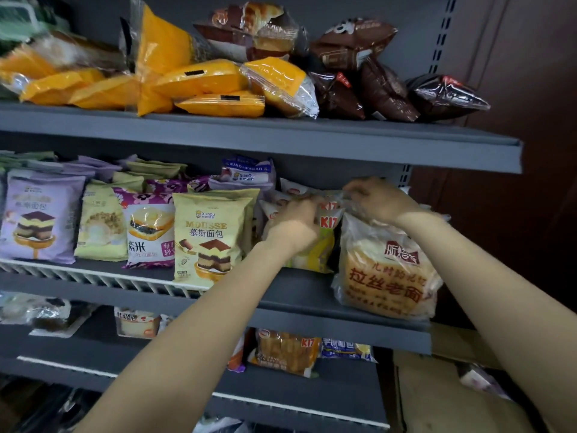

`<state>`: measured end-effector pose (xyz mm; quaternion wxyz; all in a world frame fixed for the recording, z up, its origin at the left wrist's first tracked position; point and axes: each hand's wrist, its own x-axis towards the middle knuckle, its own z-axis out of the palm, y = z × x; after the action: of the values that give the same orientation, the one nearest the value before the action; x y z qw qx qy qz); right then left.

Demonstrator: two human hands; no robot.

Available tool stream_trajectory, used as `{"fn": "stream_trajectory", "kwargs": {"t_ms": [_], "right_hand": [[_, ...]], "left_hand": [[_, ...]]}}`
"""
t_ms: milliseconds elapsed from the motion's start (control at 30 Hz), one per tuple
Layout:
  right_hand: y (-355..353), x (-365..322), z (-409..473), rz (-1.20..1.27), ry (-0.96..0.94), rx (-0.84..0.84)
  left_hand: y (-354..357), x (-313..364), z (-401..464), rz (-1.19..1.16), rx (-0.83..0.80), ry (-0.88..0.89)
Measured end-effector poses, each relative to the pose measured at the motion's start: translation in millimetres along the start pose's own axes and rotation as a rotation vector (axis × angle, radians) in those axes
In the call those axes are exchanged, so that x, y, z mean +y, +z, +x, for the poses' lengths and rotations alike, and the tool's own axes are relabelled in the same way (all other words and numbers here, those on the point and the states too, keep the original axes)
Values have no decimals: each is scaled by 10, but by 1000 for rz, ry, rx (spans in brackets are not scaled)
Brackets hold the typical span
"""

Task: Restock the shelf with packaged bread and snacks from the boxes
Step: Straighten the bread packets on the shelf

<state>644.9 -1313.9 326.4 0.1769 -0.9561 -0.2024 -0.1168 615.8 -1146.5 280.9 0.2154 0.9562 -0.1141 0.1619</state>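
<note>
Both arms reached to the right end of the middle shelf (312, 295) of a dark grey shelving unit. Left hand (296, 218) sat on the row of KIT-labelled bread packs (324, 232), fingers curled into the pack tops; it seemed to grip one, though blur hid exactly which. Right hand (379, 200) was higher and to the right, fingers pinching the crinkled clear top of a wrapper just above the big toast loaf bag (387, 276); whether that wrapper belonged to the loaf bag or to a KIT pack, could not tell.

The loaf bag stood upright at the far right of the middle shelf, red Chinese lettering facing out, just beside the KIT packs. Left of the KIT packs stood a yellow Mousse bread pack (210, 232), then a purple-flowered rice bread pack (150, 226), a pale green pack (100, 223) and a lilac cake-print pack (39, 217), all upright along the shelf front. A white wire rail (93, 275) ran along the front edge under these. A blue and white XianDu pack (246, 171) lay on top, further back.

Top shelf (281, 135) carried piled orange-yellow bread packs (206, 78) at left and centre, and dark brown packs (359, 73) at right, loosely heaped. Lower shelf (312, 398) held another KIT bread pack (285, 351), a blue pack (346, 350) beside it and a small white pack (137, 321) further left. A cardboard box (437, 398) sat at bottom right beside the shelving, under the right forearm.
</note>
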Motion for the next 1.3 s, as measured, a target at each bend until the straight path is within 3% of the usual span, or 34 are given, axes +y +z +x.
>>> {"fn": "stream_trajectory", "kwargs": {"t_ms": [133, 200, 300, 400, 467, 567, 667, 1000, 1067, 1167, 1300], "right_hand": [[-139, 332, -390, 12, 152, -57], [-182, 527, -536, 145, 266, -77], [-219, 743, -745, 240, 271, -229], [-265, 874, -838, 226, 234, -285], [-211, 998, -818, 268, 288, -123], [-46, 1108, -828, 560, 447, -87], [109, 1166, -784, 769, 421, -131], [54, 935, -789, 777, 289, -173], [-28, 937, -922, 709, 168, -236], [-89, 901, -1045, 359, 48, -307], [31, 918, -936, -108, -36, -124]], "left_hand": [[46, 407, -206, -13, 126, 223], [91, 582, -300, 118, 61, 325], [160, 795, -372, 410, -93, 370], [190, 990, -386, 605, -208, 286], [238, 1060, -385, 611, -239, 220], [357, 1079, -370, 571, -245, 156], [444, 1094, -352, 559, -237, 107], [510, 1055, -227, 449, -281, -40], [523, 1025, -239, 447, -236, -40], [526, 1022, -243, 455, -218, -31], [452, 1000, -252, 439, -316, -36]]}}
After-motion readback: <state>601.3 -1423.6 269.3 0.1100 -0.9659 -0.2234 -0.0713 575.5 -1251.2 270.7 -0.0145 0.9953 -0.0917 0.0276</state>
